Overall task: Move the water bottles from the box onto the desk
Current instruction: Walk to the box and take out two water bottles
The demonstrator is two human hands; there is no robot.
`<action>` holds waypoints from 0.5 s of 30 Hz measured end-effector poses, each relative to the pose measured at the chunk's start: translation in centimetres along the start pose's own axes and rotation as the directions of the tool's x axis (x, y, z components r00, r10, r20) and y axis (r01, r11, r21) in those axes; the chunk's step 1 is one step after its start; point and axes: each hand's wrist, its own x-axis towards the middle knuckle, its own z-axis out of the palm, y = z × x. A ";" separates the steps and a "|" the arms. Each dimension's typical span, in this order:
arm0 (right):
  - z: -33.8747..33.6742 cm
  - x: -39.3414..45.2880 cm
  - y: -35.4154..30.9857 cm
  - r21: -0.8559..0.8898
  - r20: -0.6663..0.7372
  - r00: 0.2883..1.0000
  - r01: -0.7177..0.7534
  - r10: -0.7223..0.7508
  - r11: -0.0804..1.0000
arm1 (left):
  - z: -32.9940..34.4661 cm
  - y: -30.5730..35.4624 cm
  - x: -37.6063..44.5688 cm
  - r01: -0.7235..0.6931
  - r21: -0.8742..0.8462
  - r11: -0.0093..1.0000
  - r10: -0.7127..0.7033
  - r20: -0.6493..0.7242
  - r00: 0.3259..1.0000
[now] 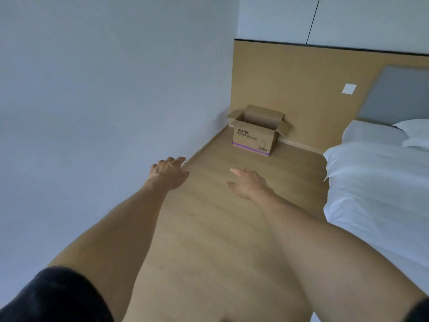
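A brown cardboard box (254,138) with printed lettering and a purple stripe stands on the wooden floor in the far corner, its top flaps open. Its inside is hidden from this angle, and no water bottles show. Both my arms stretch forward over the floor, well short of the box. My left hand (168,169) hovers near the wall's skirting with relaxed fingers, holding nothing. My right hand (247,182) floats to its right, fingers loosely spread and empty. No desk is in view.
A white wall (104,89) runs along the left. A bed with white bedding (376,182) fills the right side, with a pillow (413,129) at its head. A wooden headboard panel (301,89) with a white switch (349,88) stands behind the box. Wooden floor (220,240) lies between wall and bed.
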 end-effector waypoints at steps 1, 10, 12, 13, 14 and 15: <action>-0.5 1.7 0.3 -0.011 0.004 1.000 -0.010 0.010 1.000 | -0.4 0.5 1.9 -0.004 -0.004 1.000 0.004 -0.014 1.000; -3.1 14.4 2.2 -0.032 0.013 0.998 -0.057 0.057 0.998 | -0.8 3.3 15.8 -0.067 0.003 0.998 0.067 0.026 0.997; -3.4 17.1 2.7 -0.035 0.010 0.997 -0.072 0.072 0.997 | -0.7 3.6 19.1 -0.081 0.000 0.997 0.081 0.026 0.996; -3.5 18.5 2.9 -0.037 0.009 0.996 -0.085 0.085 0.996 | -0.7 3.8 20.9 -0.090 -0.006 0.996 0.090 0.025 0.996; -3.6 19.9 3.2 -0.041 0.009 0.995 -0.100 0.100 0.994 | -0.6 4.0 22.8 -0.103 -0.010 0.995 0.103 0.026 0.994; -3.8 21.4 3.4 -0.044 0.010 0.993 -0.117 0.117 0.992 | -0.4 4.1 24.6 -0.120 -0.014 0.993 0.120 0.026 0.992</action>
